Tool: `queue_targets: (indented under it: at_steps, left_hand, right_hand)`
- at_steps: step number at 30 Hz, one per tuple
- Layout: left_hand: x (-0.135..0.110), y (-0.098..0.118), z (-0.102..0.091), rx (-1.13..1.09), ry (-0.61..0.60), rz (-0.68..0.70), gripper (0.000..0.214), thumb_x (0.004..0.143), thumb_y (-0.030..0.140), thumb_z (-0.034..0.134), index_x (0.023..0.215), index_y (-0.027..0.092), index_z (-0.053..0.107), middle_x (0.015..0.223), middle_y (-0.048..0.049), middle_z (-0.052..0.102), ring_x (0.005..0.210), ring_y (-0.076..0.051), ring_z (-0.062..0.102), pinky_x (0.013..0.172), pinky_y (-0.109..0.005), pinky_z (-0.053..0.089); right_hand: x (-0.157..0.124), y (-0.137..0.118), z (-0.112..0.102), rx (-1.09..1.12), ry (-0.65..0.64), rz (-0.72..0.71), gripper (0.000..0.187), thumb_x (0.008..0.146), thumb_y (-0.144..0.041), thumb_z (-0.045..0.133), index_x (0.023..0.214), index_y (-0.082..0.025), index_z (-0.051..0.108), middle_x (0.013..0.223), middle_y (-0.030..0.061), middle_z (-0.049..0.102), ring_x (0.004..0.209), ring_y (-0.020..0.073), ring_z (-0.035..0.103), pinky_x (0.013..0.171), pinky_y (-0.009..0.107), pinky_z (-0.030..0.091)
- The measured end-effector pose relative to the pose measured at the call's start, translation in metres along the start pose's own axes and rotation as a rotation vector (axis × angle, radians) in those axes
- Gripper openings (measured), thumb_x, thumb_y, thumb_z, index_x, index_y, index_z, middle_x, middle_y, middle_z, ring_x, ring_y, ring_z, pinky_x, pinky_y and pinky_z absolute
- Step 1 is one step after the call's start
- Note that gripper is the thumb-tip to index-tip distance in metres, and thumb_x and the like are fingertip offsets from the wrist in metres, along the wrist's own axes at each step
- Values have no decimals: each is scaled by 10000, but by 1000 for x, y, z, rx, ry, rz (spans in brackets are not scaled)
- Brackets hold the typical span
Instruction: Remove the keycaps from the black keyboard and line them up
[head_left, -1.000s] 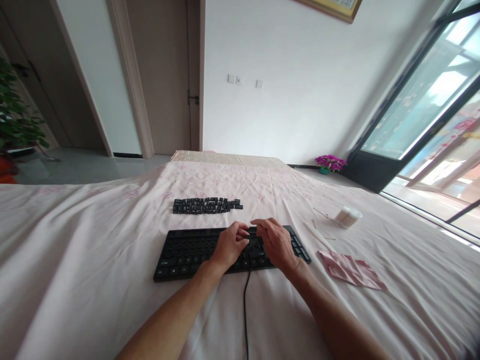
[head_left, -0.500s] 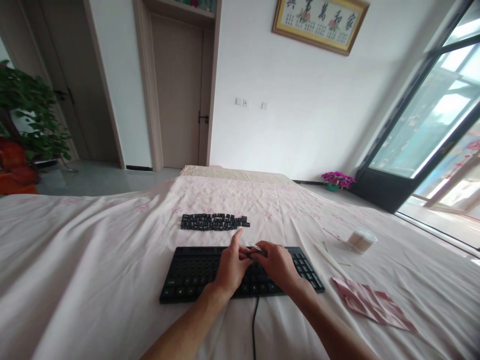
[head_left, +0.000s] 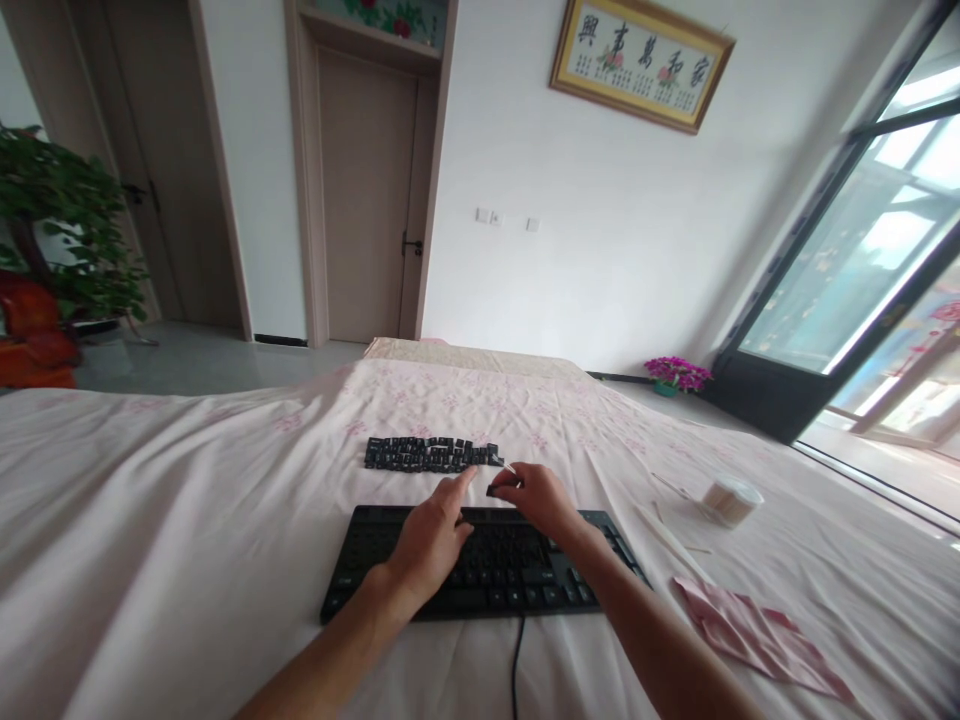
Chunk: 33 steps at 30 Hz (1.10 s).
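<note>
A black keyboard (head_left: 480, 600) lies on the pink-white cloth, with many keys gone from its upper part. Beyond it, loose black keycaps (head_left: 420, 455) are laid out in rows. My right hand (head_left: 544, 498) is above the keyboard's far edge, pinching a small black keycap (head_left: 492, 491). A thin, pale, shiny tool (head_left: 510, 468) also sticks out from its fingers; its exact kind is unclear. My left hand (head_left: 431, 530) hovers over the keyboard's left-middle part. Its index finger stretches toward the keycap rows and its thumb is apart, with nothing visible in it.
A clear tub of cotton swabs (head_left: 729, 502) stands on the right, with a few loose swabs (head_left: 697, 549) nearby. In front of it lies a crumpled pink cloth (head_left: 757, 635). The keyboard's cable (head_left: 517, 665) runs toward me over the bed cloth (head_left: 187, 560).
My hands have parted. The right one moved away from me toward the keycap rows with the small keycap and tool; the left let go and drew left. The view tilted slightly up.
</note>
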<state>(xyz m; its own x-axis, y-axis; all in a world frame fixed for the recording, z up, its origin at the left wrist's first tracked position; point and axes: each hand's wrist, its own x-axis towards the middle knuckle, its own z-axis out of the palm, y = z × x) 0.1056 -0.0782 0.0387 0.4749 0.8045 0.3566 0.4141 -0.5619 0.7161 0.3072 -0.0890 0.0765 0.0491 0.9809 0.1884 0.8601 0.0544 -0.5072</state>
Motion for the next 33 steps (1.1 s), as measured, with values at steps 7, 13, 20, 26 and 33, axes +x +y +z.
queue_targets:
  at_steps: [7,13,20,26,33]
  left_hand:
    - [-15,-33,-49,182,-157,64,294,758,185,628,1040,261,664,1031,-29,617,1007,-200,561,925,-316,425]
    - [-18,-41,-47,70,-142,40,322,759,173,624,1058,287,655,1089,-17,582,1049,-178,540,956,-295,409]
    - [-16,-44,-48,48,-157,40,327,760,167,617,1064,281,650,1088,-23,573,1056,-184,528,963,-301,402]
    - [-15,-42,-50,46,-160,41,309,764,175,620,1056,273,648,1087,-22,572,1053,-187,528,962,-310,400]
    - [-16,-45,-48,49,-151,53,315,762,169,626,1057,276,646,1087,-21,572,1052,-188,530,960,-317,408]
  right_hand:
    - [83,19,2,-160,71,222,198,728,-364,627,869,-277,735,786,5,713,764,179,632,622,248,394]
    - [123,25,27,-228,59,278,193,716,-352,630,855,-293,749,826,24,719,840,210,636,656,275,404]
    - [143,28,42,-292,29,285,177,721,-334,637,851,-311,755,873,24,722,863,207,641,684,269,420]
    - [145,32,44,-315,14,301,180,700,-336,652,846,-332,757,888,17,727,875,220,644,694,277,431]
    - [143,35,47,-314,9,320,204,702,-344,646,869,-320,761,893,29,729,880,219,649,686,267,428]
